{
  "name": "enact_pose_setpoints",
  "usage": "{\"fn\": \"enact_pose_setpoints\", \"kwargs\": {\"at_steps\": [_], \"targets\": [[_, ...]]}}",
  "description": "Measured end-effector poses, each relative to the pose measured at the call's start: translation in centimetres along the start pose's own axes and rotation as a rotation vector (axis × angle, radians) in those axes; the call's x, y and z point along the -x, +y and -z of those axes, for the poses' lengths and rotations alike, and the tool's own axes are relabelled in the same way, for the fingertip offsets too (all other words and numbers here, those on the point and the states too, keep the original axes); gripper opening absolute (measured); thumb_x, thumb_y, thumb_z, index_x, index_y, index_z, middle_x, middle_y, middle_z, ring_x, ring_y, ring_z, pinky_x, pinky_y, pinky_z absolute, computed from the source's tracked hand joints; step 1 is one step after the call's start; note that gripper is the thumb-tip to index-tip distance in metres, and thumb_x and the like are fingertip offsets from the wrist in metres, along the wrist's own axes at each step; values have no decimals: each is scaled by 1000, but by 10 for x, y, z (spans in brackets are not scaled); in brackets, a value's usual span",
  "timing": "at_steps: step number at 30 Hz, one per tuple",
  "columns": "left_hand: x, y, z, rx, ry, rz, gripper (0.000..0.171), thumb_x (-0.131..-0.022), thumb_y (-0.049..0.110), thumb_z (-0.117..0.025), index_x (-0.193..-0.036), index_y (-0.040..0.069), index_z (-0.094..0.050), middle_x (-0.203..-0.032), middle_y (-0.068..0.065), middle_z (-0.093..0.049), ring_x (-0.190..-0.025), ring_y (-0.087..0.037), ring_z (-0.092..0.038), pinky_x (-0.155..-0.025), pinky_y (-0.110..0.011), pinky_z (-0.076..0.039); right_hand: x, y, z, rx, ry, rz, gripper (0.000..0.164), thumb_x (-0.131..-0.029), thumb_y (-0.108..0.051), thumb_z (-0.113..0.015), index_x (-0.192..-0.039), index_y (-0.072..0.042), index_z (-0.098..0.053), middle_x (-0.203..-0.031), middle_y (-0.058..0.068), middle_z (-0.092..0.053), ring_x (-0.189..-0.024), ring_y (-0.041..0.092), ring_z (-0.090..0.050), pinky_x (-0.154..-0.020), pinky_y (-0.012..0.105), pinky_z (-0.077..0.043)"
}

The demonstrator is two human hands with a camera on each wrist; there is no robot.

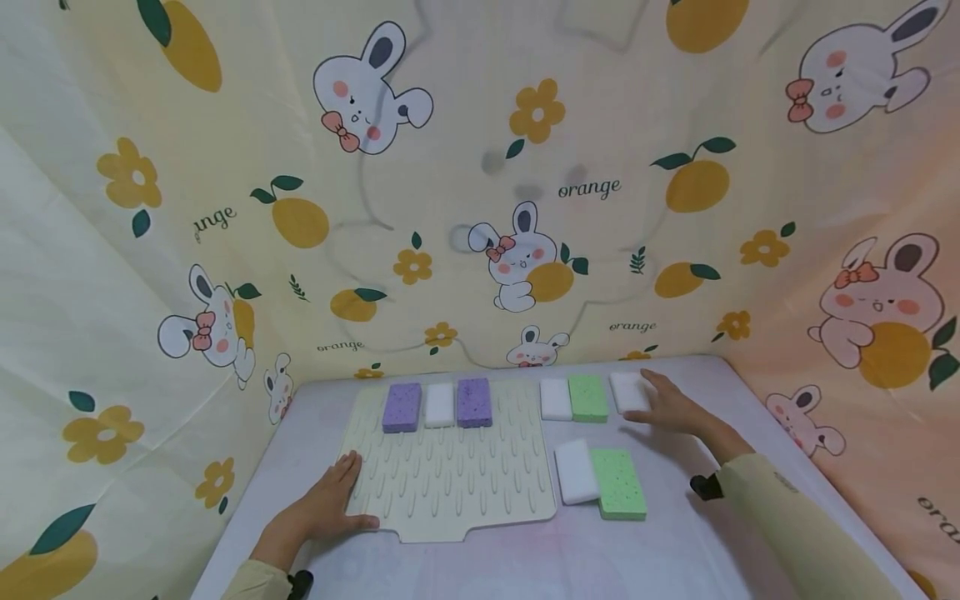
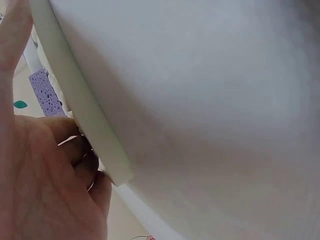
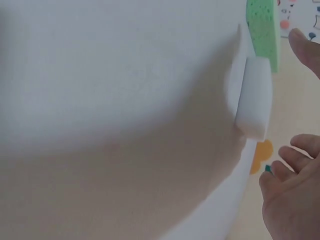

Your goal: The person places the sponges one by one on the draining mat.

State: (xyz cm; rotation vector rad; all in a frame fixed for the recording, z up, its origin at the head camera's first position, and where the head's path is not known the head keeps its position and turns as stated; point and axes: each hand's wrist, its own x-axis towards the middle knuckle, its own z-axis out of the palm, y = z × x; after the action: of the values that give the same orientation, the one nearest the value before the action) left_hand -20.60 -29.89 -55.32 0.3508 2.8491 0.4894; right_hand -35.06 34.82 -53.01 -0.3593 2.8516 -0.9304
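A cream board (image 1: 450, 487) with rows of raised ridges lies on the table. My left hand (image 1: 322, 502) rests along its left edge, fingers spread and thumb near the front corner; in the left wrist view the fingertips touch the rim. At the back right, my right hand (image 1: 667, 407) reaches over a white sponge (image 1: 627, 390), thumb and fingers apart around it. The right wrist view shows a gap between that hand and the white sponge (image 3: 254, 97). Along the board's back lie a purple sponge (image 1: 402, 407), a white sponge (image 1: 439, 405) and another purple sponge (image 1: 475, 402).
Right of the board, a white sponge (image 1: 556, 399) lies beside a green sponge (image 1: 588, 397). Nearer the front, another white sponge (image 1: 576, 472) touches a green sponge (image 1: 619, 485). Patterned cloth walls (image 1: 450, 167) enclose the table's back and sides.
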Motion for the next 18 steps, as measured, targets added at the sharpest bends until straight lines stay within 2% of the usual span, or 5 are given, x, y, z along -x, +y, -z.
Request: {"fn": "enact_pose_setpoints", "kwargs": {"at_steps": [5, 9, 12, 18], "targets": [[0, 3, 2, -5, -11, 21, 129, -81, 64, -86, -165, -12, -24, -173, -32, -19, -161, -50, -19, -131, -62, -23, -7, 9, 1, 8, -17, -12, 121, -90, -47, -87, -165, 13, -13, -166, 44, -13, -152, 65, -17, -122, 80, -21], [-1, 1, 2, -4, -16, 29, 130, -81, 65, -86, -165, -11, -23, -174, -31, -18, -161, -50, -19, -131, -62, -23, -14, 16, 0, -18, -44, -55, 125, -89, -45, -88, -165, 14, -8, -167, 45, -9, -153, 65, -12, -123, 79, -17], [-2, -1, 1, 1, -16, 19, 132, -80, 68, -85, -165, -11, -22, -174, -32, -18, -161, -50, -18, -131, -62, -22, -18, 20, -3, -43, -59, -87, 128, -89, -45, -88, -164, 15, -4, -167, 45, -7, -154, 65, -8, -124, 79, -14], [-4, -5, -2, 9, -17, -11, 134, -79, 71, -82, -164, -13, -22, -173, -35, -17, -160, -53, -16, -131, -65, -19, -25, 25, -7, -96, -70, -96, 130, -89, -40, -90, -165, 14, 1, -170, 42, -2, -156, 63, -3, -126, 76, -10]]}}
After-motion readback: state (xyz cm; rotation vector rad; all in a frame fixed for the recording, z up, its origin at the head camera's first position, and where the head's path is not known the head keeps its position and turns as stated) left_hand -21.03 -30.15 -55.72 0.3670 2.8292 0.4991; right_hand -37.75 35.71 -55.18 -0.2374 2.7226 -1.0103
